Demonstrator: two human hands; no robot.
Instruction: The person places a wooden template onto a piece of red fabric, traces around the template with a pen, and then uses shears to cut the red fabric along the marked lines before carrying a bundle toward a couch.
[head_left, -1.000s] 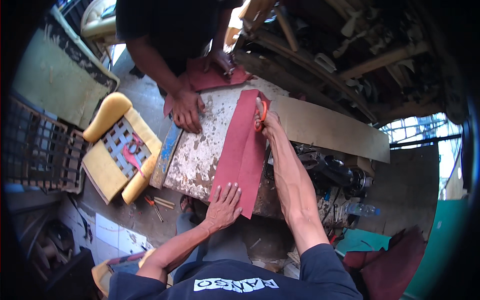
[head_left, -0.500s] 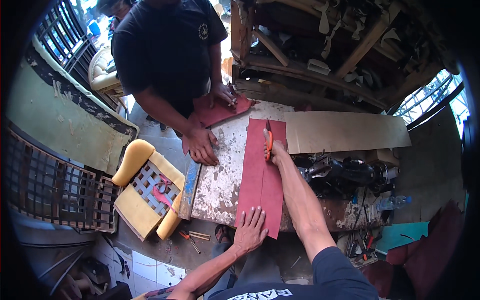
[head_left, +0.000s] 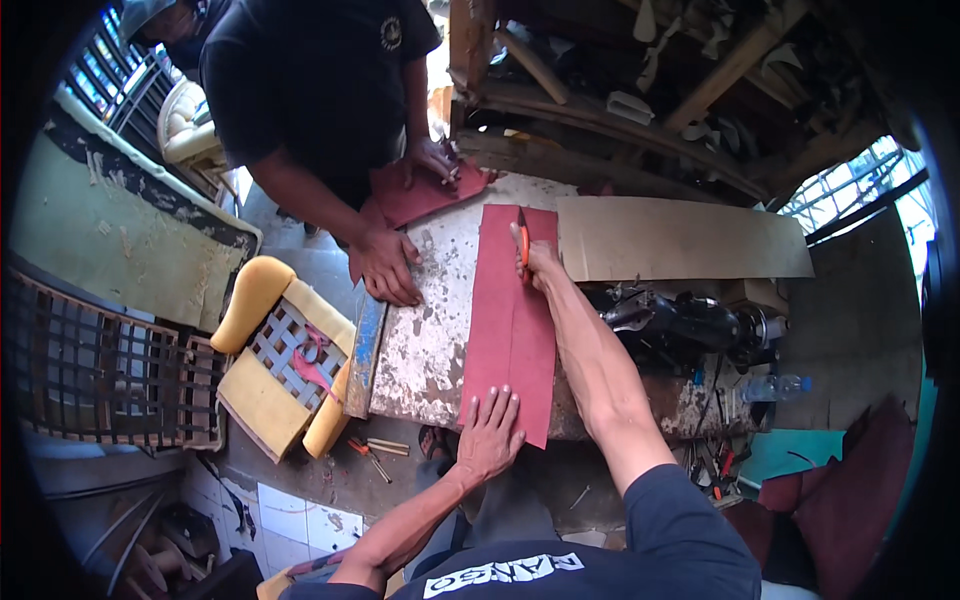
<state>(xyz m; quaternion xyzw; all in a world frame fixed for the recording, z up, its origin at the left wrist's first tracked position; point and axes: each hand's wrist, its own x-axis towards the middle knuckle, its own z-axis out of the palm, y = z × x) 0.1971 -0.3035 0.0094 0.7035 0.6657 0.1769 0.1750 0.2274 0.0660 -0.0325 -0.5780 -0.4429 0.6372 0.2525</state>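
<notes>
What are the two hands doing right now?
Left hand: open, flat on the red sheet.
Right hand: closed around orange-handled scissors.

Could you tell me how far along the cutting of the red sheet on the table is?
Done: the red sheet lies flat along the worn table. In hand: the left hand presses its near end, while the right hand works orange-handled scissors close to the far end. Left: how much is cut cannot be seen; only a short stretch lies beyond the blades.

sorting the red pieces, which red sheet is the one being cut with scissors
The long red strip down the table's middle: the right hand works orange-handled scissors at its far end while the left hand flattens its near end.
</notes>
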